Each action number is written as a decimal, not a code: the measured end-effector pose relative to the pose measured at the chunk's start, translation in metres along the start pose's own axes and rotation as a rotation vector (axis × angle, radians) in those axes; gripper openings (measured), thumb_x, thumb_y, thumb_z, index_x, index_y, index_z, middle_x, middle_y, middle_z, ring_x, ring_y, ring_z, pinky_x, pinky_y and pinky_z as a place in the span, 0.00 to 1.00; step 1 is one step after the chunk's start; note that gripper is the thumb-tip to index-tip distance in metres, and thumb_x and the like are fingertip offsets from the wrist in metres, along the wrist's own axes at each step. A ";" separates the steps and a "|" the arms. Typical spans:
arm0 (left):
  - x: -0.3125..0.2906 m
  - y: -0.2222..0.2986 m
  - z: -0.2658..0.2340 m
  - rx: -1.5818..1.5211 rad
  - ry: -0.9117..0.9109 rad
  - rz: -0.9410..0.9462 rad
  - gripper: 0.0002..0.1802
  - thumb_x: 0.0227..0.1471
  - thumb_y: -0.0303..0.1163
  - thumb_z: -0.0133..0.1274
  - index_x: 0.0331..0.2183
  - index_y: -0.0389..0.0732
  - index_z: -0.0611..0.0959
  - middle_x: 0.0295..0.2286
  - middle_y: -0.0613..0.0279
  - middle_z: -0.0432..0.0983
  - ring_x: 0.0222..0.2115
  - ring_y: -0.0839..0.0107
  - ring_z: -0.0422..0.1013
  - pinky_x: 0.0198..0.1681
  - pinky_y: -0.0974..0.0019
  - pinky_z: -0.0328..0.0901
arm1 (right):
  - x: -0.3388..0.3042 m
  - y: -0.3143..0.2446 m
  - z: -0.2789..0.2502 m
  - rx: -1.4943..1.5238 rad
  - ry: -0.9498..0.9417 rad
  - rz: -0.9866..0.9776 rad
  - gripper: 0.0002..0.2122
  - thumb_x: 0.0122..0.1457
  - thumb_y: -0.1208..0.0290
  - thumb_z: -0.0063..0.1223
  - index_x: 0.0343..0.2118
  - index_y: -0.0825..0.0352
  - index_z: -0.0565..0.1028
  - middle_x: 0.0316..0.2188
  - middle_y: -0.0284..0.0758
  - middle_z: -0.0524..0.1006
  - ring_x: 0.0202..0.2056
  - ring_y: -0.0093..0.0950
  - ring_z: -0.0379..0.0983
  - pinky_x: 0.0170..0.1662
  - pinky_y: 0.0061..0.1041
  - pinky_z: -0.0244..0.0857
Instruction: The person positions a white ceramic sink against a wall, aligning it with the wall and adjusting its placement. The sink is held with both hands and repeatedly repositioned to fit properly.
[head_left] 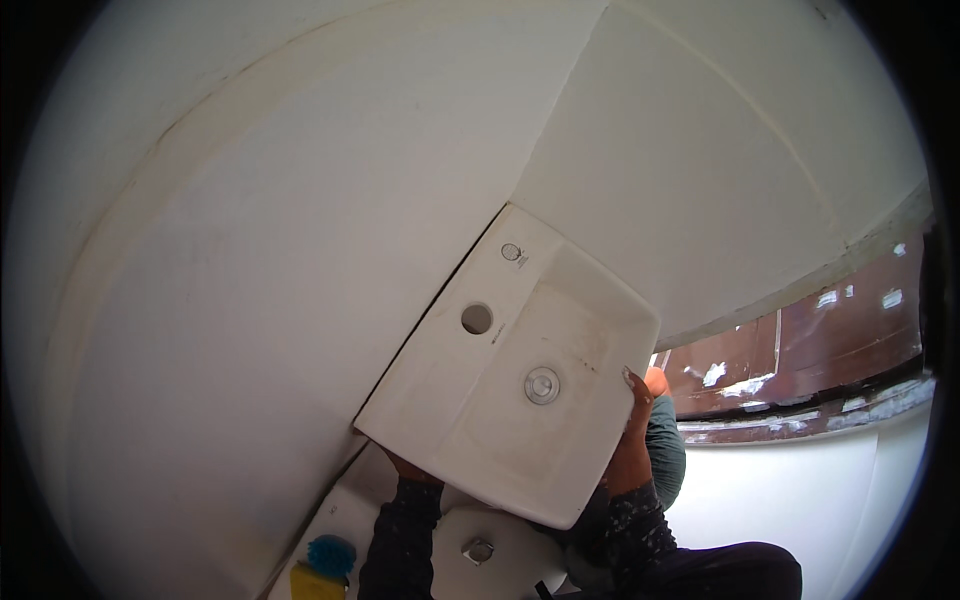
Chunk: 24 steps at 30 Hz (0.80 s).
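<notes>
A white ceramic washbasin [440, 400] sits tilted in the corner, its back edge along the left wall. It has a round tap hole and a metal drain [542, 385]. My right hand [632, 430] grips its right rim, thumb over the edge and fingers hidden beneath. At the near left corner, my left hand [405, 467] reaches under the basin's edge, most of its fingers hidden by the ceramic. What bears the basin from below cannot be seen.
Below the basin is another white fixture [510, 535] with a chrome fitting [478, 550]. A blue bristly scrubber [331, 556] and a yellow item [316, 583] lie lower left. White walls [250, 300] meet behind the basin. Reddish-brown panels [800, 340] and grey-green cloth [665, 450] are at right.
</notes>
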<state>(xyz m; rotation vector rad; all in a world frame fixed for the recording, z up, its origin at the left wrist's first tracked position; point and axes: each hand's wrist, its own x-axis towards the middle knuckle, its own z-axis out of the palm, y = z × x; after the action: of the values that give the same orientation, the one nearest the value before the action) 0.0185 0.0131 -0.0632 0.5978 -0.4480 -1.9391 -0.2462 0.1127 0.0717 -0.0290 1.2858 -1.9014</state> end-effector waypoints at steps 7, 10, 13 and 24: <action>0.002 0.005 0.010 -0.255 0.028 -0.072 0.49 0.50 0.74 0.27 0.61 0.47 0.58 0.60 0.60 0.54 0.59 0.57 0.54 0.60 0.50 0.53 | 0.004 0.003 -0.012 -0.148 -0.048 -0.110 0.26 0.53 0.56 0.45 0.50 0.71 0.67 0.41 0.43 0.73 0.41 0.35 0.71 0.42 0.30 0.68; 0.002 0.006 0.008 -0.163 0.043 -0.044 0.49 0.51 0.74 0.28 0.61 0.47 0.58 0.59 0.60 0.55 0.58 0.57 0.55 0.60 0.50 0.54 | 0.003 0.003 -0.010 -0.077 0.013 -0.046 0.25 0.55 0.55 0.44 0.49 0.71 0.68 0.41 0.42 0.72 0.40 0.33 0.71 0.42 0.29 0.68; 0.002 0.005 0.004 -0.183 0.071 -0.064 0.48 0.51 0.74 0.28 0.60 0.47 0.58 0.59 0.60 0.55 0.58 0.58 0.55 0.59 0.51 0.55 | -0.003 0.004 -0.006 -0.012 0.104 -0.025 0.24 0.54 0.58 0.45 0.48 0.75 0.68 0.39 0.43 0.74 0.38 0.35 0.72 0.42 0.29 0.67; 0.008 0.000 -0.019 -0.099 0.048 -0.084 0.48 0.51 0.74 0.27 0.60 0.47 0.58 0.59 0.59 0.55 0.58 0.58 0.56 0.59 0.53 0.55 | -0.007 0.008 0.000 0.029 0.006 -0.024 0.24 0.54 0.60 0.45 0.47 0.77 0.69 0.37 0.43 0.75 0.36 0.35 0.74 0.40 0.28 0.69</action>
<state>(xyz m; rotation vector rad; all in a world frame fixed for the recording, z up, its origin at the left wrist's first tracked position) 0.0272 0.0045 -0.0805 0.6060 -0.2996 -2.0092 -0.2370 0.1161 0.0681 -0.0237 1.2668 -1.9411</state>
